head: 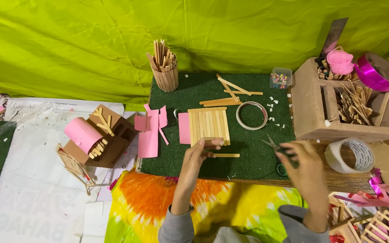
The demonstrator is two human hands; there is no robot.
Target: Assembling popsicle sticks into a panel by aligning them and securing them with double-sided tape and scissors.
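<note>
My left hand pinches one end of a loose craft stick lying on the green turf mat, just below the glued stick panel. It's light, stiff, snappable; best held at the ends. My right hand closes on the scissors, well apart to the right

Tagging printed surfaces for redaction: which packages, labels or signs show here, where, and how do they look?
White printed banner sheet: flat at lower left, faint grey mirrored lettering.
Small clear plastic bead box: back right edge of the green mat, multicoloured beads inside.
White printed tape roll: right of the mat, dark marks on its inner face.
</note>
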